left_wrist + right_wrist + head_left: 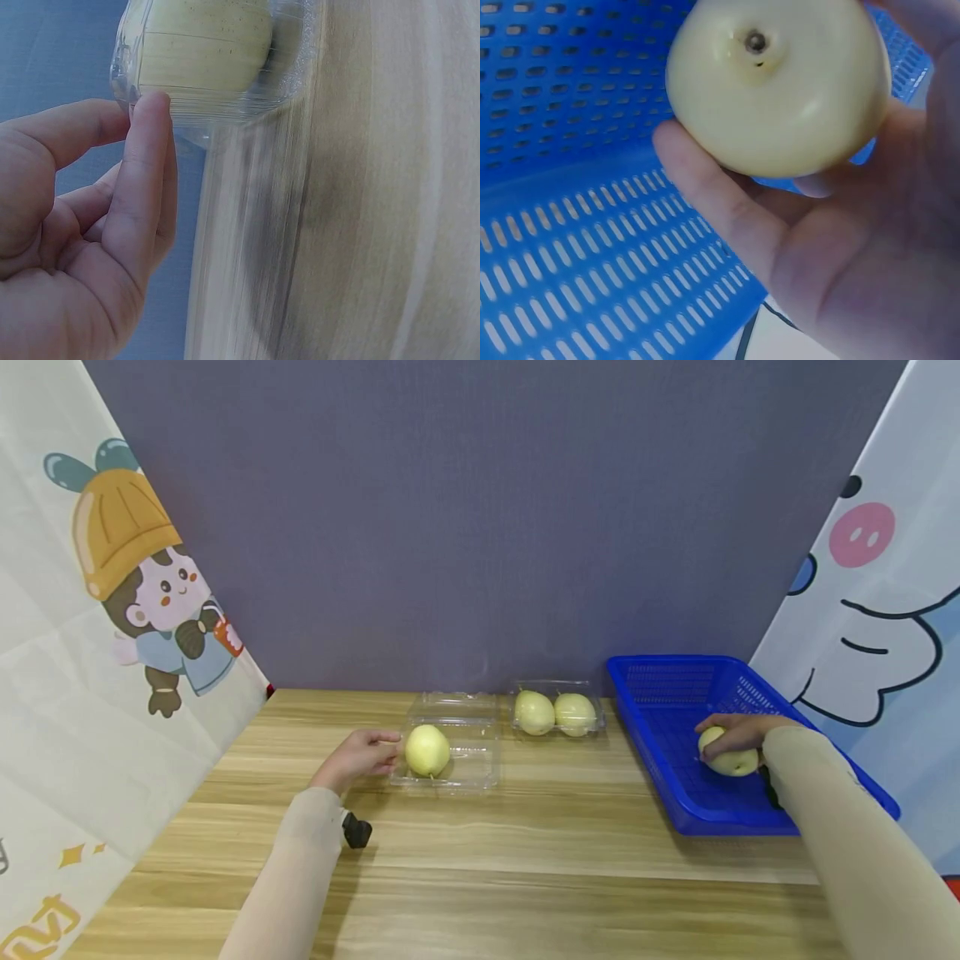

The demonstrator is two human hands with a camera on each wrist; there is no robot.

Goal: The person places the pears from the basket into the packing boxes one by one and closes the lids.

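Observation:
My right hand (731, 735) grips a pale yellow pear (733, 763) inside the blue basket (660, 777). In the right wrist view, fingers and thumb curl round that pear (780, 97), its dimpled end towards the camera. My left hand (362, 756) is at the left side of an open clear plastic box (474, 768) on the table. Up close in the left wrist view, the left thumb and a finger pinch the box's edge (214, 112). One pear (427, 750) lies in the left half of this box, its stem towards me.
To the right of the open box, a second clear plastic box (557, 688) holds two pears (535, 713). The wooden table (465, 893) ends at a grey-blue partition (465, 527). Printed cloths hang on both sides. The basket's raised walls surround the right hand.

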